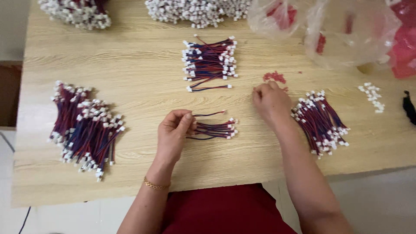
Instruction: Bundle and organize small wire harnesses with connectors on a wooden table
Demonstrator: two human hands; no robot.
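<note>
Fingers of the left hand [174, 130] pinch thin red-blue wires [214, 129].

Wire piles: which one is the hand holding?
The small bunch of wires at the table's middle, pinched by the left hand. The other piles lie untouched.

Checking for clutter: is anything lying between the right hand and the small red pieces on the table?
Nothing visible. The right hand rests just below the red pieces, with only bare table between them.
</note>
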